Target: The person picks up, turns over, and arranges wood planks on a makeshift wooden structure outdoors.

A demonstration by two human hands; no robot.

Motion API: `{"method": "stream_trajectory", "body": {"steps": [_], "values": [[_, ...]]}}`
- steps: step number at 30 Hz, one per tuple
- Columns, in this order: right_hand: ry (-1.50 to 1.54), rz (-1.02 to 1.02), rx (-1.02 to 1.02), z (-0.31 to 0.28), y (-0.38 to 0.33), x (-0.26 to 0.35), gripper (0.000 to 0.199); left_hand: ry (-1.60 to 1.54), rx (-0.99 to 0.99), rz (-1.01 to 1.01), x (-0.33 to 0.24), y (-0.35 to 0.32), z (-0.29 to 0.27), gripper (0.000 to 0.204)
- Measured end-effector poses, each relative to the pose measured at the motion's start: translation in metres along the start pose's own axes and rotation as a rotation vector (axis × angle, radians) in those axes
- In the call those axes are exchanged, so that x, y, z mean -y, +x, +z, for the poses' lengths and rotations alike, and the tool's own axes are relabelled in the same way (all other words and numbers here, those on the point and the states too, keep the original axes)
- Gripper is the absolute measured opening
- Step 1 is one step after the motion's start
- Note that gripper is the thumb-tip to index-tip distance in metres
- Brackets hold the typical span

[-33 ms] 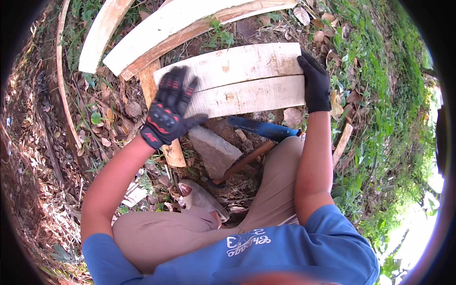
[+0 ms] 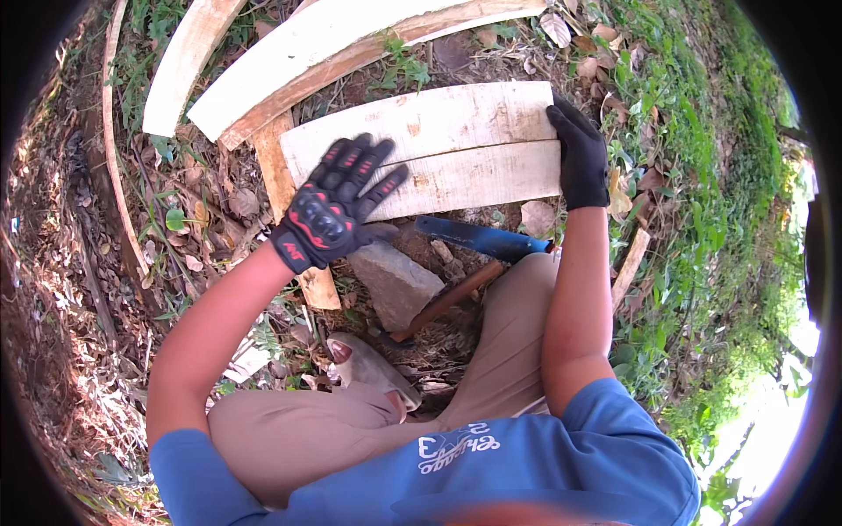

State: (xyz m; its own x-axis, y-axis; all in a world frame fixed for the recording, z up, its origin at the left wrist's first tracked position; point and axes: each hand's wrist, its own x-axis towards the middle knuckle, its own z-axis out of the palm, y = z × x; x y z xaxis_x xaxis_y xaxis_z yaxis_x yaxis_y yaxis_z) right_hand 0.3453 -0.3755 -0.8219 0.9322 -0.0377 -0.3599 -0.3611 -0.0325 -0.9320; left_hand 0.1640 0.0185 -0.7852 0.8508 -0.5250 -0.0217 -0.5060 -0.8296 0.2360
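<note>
Two pale, curved wooden boards (image 2: 456, 118) lie edge to edge in front of me, with a thin dark seam between them. My left hand (image 2: 338, 197), in a black glove with red trim, is over their left end, its fingers spread. Whether the palm presses on the wood I cannot tell. At the other end my right hand (image 2: 581, 153), also in a black glove, grips the boards by their end edge; its fingertips are partly hidden. Just below the boards lie a blue saw-like blade (image 2: 478, 235), a grey stone (image 2: 396, 282) and a hammer with a wooden handle (image 2: 447, 301).
Longer curved planks (image 2: 307, 61) lie beyond the boards, and another curved piece (image 2: 189, 66) is at the far left. A narrow wooden strip (image 2: 322, 287) shows under the boards' left side. Dry leaves and grass (image 2: 684, 219) cover the ground. My folded legs (image 2: 298, 434) are close by.
My left hand has slid right and slightly down across the boards, fingers still spread. The boards have barely shifted; my right hand stays at their right end.
</note>
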Motion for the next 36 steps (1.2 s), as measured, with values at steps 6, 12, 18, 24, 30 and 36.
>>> {"method": "stream_trajectory", "body": {"steps": [6, 12, 18, 24, 30, 36], "values": [[-0.123, -0.008, 0.026, -0.006, 0.006, 0.007, 0.046, -0.049, 0.105, 0.091, -0.002, 0.035, 0.003, 0.091], [-0.272, -0.051, 0.062, -0.012, 0.010, 0.009, 0.045, -0.003, 0.045, 0.129, 0.001, 0.033, 0.006, 0.095], [-0.254, -0.091, 0.034, -0.001, 0.005, 0.001, 0.045, 0.001, 0.069, 0.140, 0.001, 0.036, 0.004, 0.087], [-0.398, -0.121, -0.051, 0.003, 0.005, -0.010, 0.048, -0.130, -0.048, 0.014, 0.020, 0.007, -0.017, 0.083], [-0.331, -0.108, -0.076, 0.000, 0.014, -0.024, 0.042, -0.230, -0.188, -0.536, 0.075, -0.057, -0.035, 0.081], [-0.322, -0.136, -0.034, -0.005, 0.017, -0.022, 0.042, -0.194, 0.089, -0.466, 0.113, -0.057, -0.031, 0.084]]}}
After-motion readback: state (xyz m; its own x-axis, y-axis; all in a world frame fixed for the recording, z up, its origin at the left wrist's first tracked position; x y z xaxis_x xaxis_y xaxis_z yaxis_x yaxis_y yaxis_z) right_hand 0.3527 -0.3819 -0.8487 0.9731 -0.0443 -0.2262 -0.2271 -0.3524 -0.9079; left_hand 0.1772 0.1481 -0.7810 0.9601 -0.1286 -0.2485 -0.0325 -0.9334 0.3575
